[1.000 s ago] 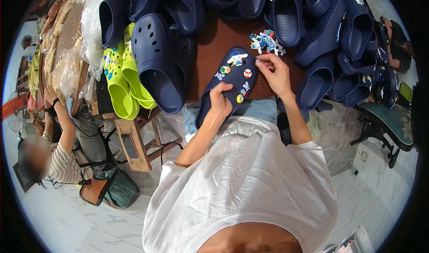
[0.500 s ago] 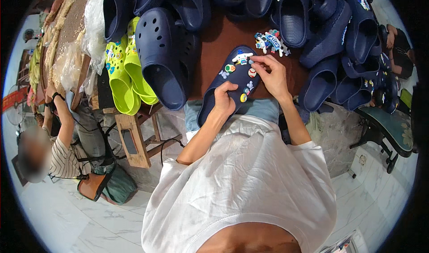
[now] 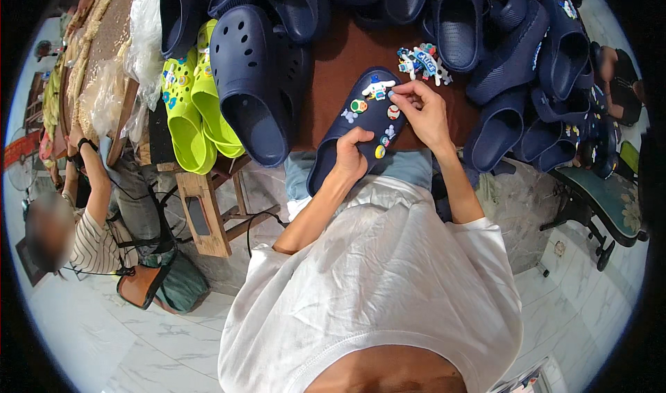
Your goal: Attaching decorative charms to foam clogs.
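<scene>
A navy clog (image 3: 374, 119) lies tilted in front of me, its upper dotted with several colourful shoe charms (image 3: 359, 106). My left hand (image 3: 352, 156) grips the clog near its heel end, thumb over the edge. At the toe, beside a white character charm (image 3: 378, 86), the fingertips of my right hand (image 3: 424, 114) pinch a small light-coloured charm against the clog's surface; the fingers partly hide it. Just beyond, a pile of loose charms (image 3: 424, 63) sits on the brown tabletop (image 3: 333, 74).
Many navy clogs (image 3: 496, 129) crowd the table's right and far sides. A lime-green pair (image 3: 186, 126) with charms and a large navy clog (image 3: 253, 88) stand on the left. Another person in a striped shirt (image 3: 97, 244) works at the far left; a stool (image 3: 596, 202) stands right.
The view has shifted slightly. My left hand still holds the clog, and my right fingertips stay at its toe with hardly any movement.
</scene>
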Available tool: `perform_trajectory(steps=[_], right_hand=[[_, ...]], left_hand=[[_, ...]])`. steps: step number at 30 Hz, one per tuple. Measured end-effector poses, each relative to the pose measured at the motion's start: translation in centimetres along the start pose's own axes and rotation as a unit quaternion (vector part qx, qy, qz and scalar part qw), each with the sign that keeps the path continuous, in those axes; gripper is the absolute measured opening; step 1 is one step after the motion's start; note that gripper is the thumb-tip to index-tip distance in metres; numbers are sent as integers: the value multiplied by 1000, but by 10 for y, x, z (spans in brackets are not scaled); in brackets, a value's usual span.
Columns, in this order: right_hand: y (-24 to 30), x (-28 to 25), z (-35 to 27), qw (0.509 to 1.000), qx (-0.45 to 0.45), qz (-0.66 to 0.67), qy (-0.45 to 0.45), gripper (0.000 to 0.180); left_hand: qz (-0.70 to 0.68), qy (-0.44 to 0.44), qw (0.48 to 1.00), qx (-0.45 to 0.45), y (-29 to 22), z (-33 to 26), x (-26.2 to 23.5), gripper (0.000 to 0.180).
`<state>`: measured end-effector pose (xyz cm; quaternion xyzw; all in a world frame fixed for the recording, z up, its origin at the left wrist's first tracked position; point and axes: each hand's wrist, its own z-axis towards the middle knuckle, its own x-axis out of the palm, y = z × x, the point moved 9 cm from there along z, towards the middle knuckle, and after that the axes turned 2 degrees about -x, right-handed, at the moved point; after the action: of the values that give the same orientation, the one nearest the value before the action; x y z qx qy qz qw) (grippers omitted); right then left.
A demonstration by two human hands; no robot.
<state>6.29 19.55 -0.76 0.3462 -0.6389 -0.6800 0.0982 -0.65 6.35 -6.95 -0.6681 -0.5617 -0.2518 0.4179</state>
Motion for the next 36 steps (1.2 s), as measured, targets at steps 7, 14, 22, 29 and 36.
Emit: perform_trajectory(steps=[7,14,22,29,36], right_hand=[[-26,3,-2,995,37,91,4,12],[-26,2,-1,982,4,187,-34,11],[-13,-3,-5,985,-82,114,-103,9],[-1,-3,-2,996,-57,33,-57,9],[-49,2,9,985,88,147,-8,46]], left_hand=[[21,-31,999,-1,10,-5,-5,21],[74,-19,997,6,14,-1,-21,35],[63,-37,997,6,4,-8,2,9],[35,-46,998,0,8,-4,-9,14],[37,-46,998,-2,1,-4,-8,22]])
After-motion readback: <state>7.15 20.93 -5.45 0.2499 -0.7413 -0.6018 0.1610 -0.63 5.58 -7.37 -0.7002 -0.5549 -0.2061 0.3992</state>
